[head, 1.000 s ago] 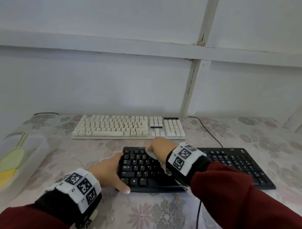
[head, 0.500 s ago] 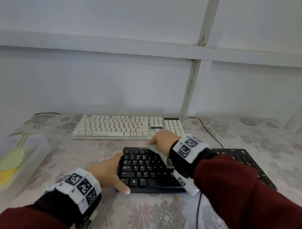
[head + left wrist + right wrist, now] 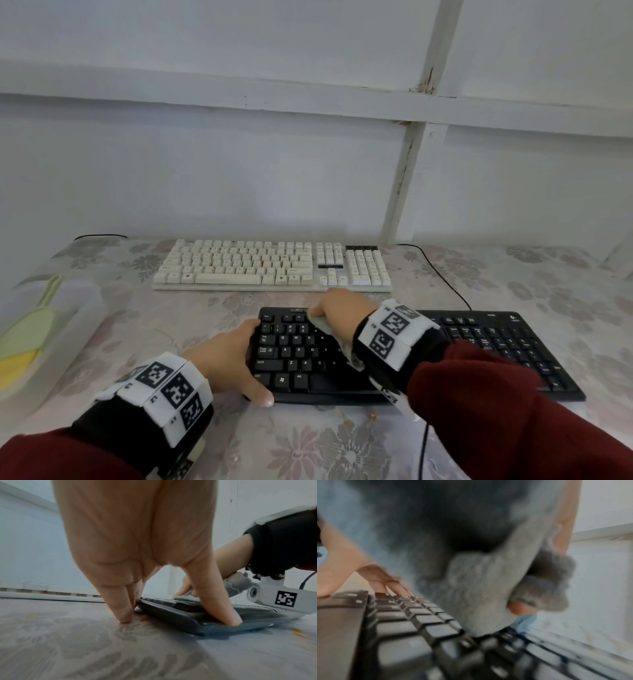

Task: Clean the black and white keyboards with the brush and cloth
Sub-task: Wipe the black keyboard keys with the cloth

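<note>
Your left hand (image 3: 236,363) clamps the left end of the black keyboard (image 3: 496,346), thumb on its front edge, so it cannot slide. To its right, your right hand (image 3: 337,308) grasps the grey cloth (image 3: 337,334), pressing it onto the upper key rows. The white keyboard (image 3: 270,265) waits behind, untouched.

Table (image 3: 342,445) under a pale floral cover, white keyboard (image 3: 270,265) along the back edge, black keyboard (image 3: 496,346) nearer the front edge toward the right, clear plastic box (image 3: 73,329) at the left edge, small brown crumbs (image 3: 371,417) by the black keyboard's front.
</note>
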